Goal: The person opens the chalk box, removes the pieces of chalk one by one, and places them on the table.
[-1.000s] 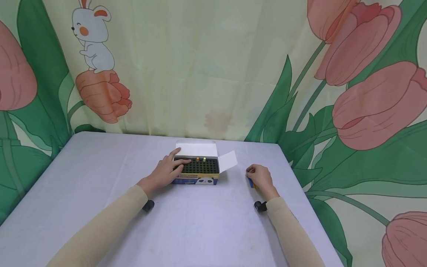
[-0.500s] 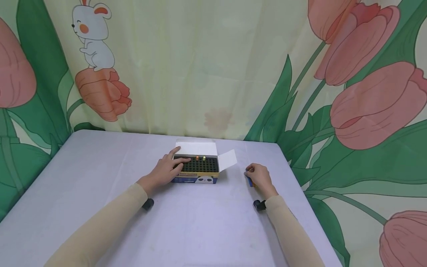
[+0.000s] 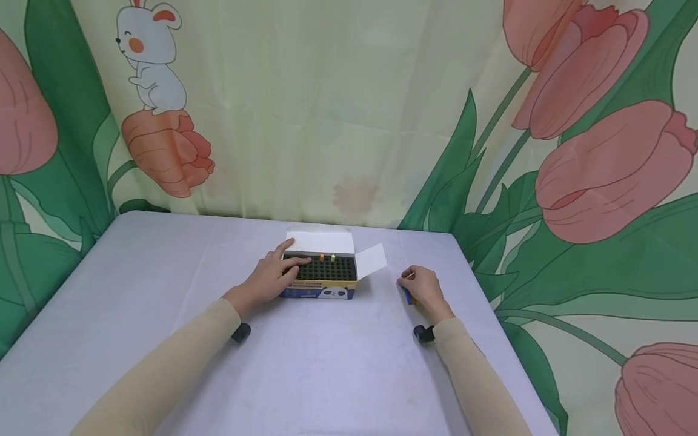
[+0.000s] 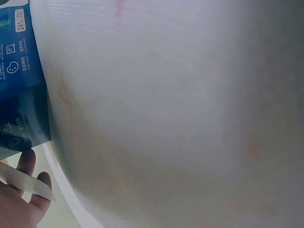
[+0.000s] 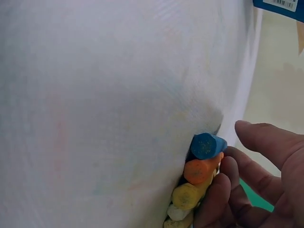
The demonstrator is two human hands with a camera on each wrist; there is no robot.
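Observation:
A blue and yellow chalk box (image 3: 319, 292) stands open on the table. Its dark holder (image 3: 332, 269) has rows of holes, with an orange chalk (image 3: 322, 257) and a pale yellow chalk (image 3: 333, 258) upright in the back row. My left hand (image 3: 265, 277) rests over the box's left end, fingers spread. A white flap (image 4: 28, 181) passes between its fingers in the left wrist view. To the box's right, my right hand (image 3: 427, 289) touches a row of lying chalks with bent fingers. A blue chalk (image 5: 205, 146) leads, then orange (image 5: 197, 171) and yellow (image 5: 184, 196); the thumb stays apart.
The box's white lid (image 3: 320, 241) is folded back, and a side flap (image 3: 371, 261) sticks out toward the right hand. A white cloth covers the table (image 3: 327, 363). A curtain (image 3: 305, 121) with printed tulips hangs behind the far edge.
My right hand has shifted slightly to the left at the row of chalks. The left hand keeps its place on the box.

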